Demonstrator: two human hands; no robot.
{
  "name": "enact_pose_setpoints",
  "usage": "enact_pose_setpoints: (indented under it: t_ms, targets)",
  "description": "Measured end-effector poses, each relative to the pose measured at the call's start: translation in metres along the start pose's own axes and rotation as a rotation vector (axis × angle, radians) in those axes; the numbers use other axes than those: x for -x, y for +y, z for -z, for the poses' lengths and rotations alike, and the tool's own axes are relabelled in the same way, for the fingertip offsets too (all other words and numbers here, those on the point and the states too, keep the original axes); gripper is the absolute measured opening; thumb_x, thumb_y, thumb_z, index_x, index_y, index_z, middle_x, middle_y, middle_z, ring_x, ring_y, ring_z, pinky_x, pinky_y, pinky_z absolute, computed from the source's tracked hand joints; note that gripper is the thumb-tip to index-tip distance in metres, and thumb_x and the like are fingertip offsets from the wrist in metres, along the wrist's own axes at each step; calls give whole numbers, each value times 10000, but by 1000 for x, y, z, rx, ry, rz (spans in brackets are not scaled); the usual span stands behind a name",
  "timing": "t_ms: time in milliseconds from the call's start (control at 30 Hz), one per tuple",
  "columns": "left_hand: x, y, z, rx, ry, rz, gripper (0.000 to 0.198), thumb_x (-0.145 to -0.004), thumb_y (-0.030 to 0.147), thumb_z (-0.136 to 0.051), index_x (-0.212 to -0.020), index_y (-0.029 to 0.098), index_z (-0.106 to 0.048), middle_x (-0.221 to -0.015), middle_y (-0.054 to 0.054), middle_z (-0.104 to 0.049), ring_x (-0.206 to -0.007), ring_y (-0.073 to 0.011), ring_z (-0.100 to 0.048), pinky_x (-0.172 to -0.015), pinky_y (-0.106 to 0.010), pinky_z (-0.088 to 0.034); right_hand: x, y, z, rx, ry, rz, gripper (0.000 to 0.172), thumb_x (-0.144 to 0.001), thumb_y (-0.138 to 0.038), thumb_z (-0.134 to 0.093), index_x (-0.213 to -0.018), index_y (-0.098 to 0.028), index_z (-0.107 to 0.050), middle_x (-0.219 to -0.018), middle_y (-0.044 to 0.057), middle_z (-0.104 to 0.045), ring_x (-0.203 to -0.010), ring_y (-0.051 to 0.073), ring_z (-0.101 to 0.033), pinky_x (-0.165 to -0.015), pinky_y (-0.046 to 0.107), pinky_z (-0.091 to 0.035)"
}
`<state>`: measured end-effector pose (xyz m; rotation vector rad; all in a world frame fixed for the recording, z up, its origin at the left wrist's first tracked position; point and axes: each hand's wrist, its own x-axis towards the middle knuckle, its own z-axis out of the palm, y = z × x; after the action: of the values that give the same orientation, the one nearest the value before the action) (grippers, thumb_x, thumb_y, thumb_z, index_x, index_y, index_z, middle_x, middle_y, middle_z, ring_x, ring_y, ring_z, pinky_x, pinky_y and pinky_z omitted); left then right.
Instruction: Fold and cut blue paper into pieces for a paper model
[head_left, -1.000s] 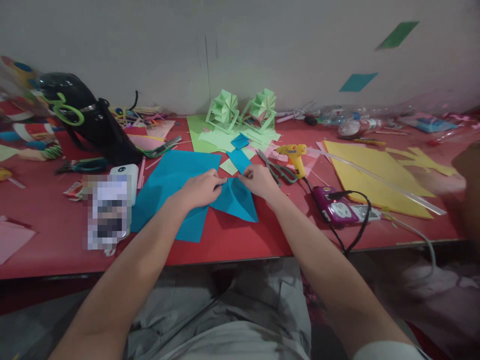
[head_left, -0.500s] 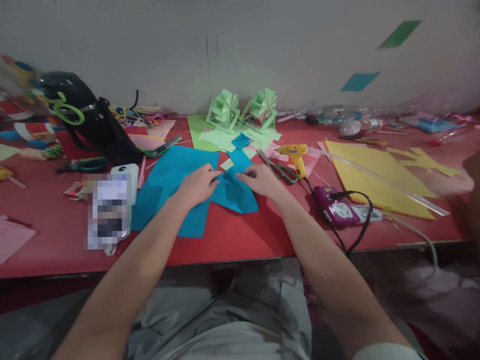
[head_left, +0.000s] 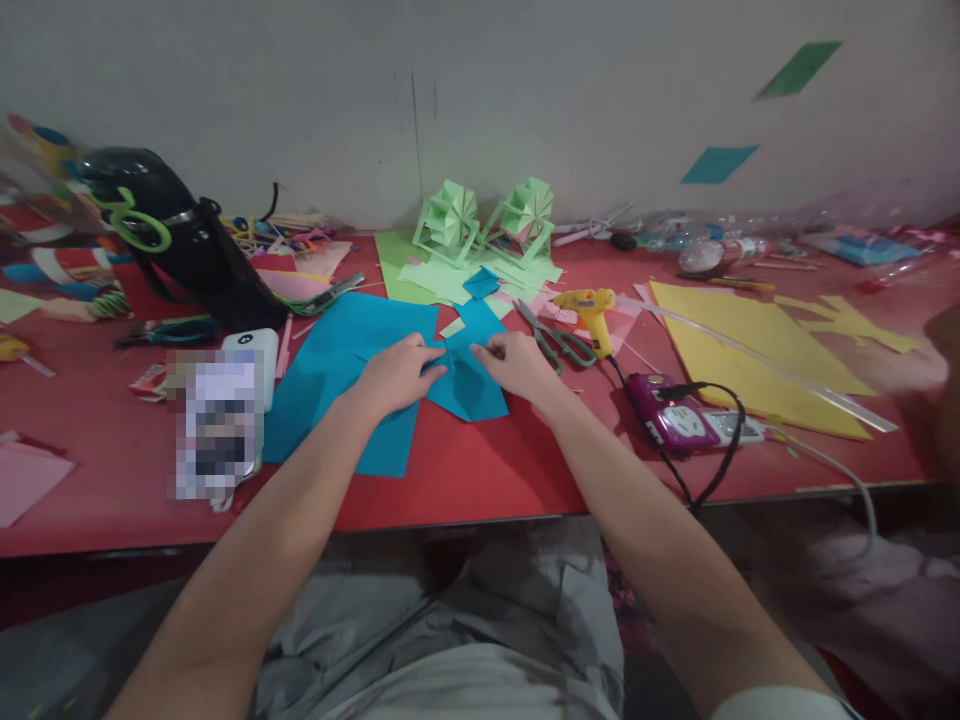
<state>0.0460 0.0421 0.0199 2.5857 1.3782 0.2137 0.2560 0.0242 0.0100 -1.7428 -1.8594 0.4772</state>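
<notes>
Between my hands is a creased piece of blue paper [head_left: 469,392], its lower edge coming to a blunt point above the red tabletop. My left hand [head_left: 401,372] pinches its left side, thumb and fingers closed. On the right side, my right hand [head_left: 514,362] grips the same paper with curled fingers. A large blue sheet [head_left: 337,345] lies flat beneath my left hand and wrist. Just beyond the held paper lie smaller blue paper pieces [head_left: 481,283] on pale green scraps [head_left: 427,275].
Scissors [head_left: 551,340] and a yellow glue gun [head_left: 591,318] lie right of my hands, near a purple power adapter [head_left: 671,412] with cords. Yellow sheets [head_left: 742,350] are farther right. A phone [head_left: 221,420] and black case [head_left: 180,235] stand left. Green paper models [head_left: 450,215] sit behind.
The held blue paper has folded inward slightly, and its lower right corner has shifted left and up. Both hands keep nearly the same place on it.
</notes>
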Motion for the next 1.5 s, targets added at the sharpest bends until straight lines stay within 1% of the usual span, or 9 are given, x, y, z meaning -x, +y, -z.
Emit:
enact_pose_setpoints:
  t_ms: [167,367,500,700,833,1067,1133,1300,1500]
  targets:
    - [-2,-3,-2,21,-16,-10,444,-954,433,-438,-1322,234,-585,-1120,-96,-563,-1004,-234,-587,-838,-332,-464,0,-1,-2,109,-26,-16,316,-838,-343,-535,-577,-180,-464,-588,14,-511,-546,118,-424,-515,265,-250]
    - [-3,-3,-2,31,-25,-3,438,-948,439,-452,-1311,241,-595,-1111,-93,-563,-1005,-237,-591,-847,-340,-467,-1,-3,0,144,-73,-52,282,-817,-314,-548,-576,-181,-490,-612,25,-531,-563,129,-447,-520,268,-274]
    - [-3,-3,-1,30,-32,0,440,-947,436,-453,-1314,240,-595,-1115,-94,-561,-1001,-237,-592,-848,-343,-467,-3,-1,2,111,-89,-71,285,-811,-314,-559,-568,-184,-486,-598,23,-522,-570,134,-450,-523,269,-275]
    - [-1,-4,-1,46,-28,-17,432,-952,438,-441,-1326,270,-578,-1118,-84,-560,-1013,-228,-586,-863,-337,-466,-5,-2,3,113,-43,-69,419,-892,-414,-472,-542,-191,-414,-552,23,-455,-536,126,-375,-510,284,-228]
    - [-1,-4,-1,47,-33,-11,426,-950,432,-447,-1319,268,-581,-1117,-85,-559,-1007,-230,-589,-852,-338,-469,-5,-5,2,182,-50,-94,365,-868,-355,-502,-551,-187,-433,-588,36,-486,-559,136,-409,-512,281,-237]
    - [-2,-2,1,64,-47,9,425,-947,432,-460,-1314,259,-588,-1124,-90,-565,-1018,-235,-585,-857,-341,-464,-8,-1,0,160,-78,-103,331,-829,-325,-552,-544,-187,-457,-586,36,-509,-559,140,-440,-513,276,-250]
    - [-1,-2,0,63,-37,8,416,-946,429,-465,-1307,266,-591,-1121,-86,-568,-1016,-230,-586,-858,-334,-463,-7,-1,2,145,-69,-84,365,-844,-347,-547,-535,-188,-435,-563,27,-480,-553,135,-424,-515,277,-245]
    - [-1,-3,-4,40,18,3,421,-948,428,-459,-1313,257,-583,-1110,-85,-568,-1001,-232,-587,-820,-327,-469,0,-3,9,39,-58,-54,512,-870,-553,-503,-529,-199,-359,-513,-16,-343,-524,113,-335,-508,287,-215]
    - [-1,0,-2,-8,125,12,396,-976,407,-412,-1285,240,-598,-1132,-92,-576,-1055,-235,-573,-810,-318,-463,0,-1,9,35,-112,-44,376,-860,-381,-532,-552,-187,-436,-524,-21,-394,-516,104,-346,-510,286,-221]
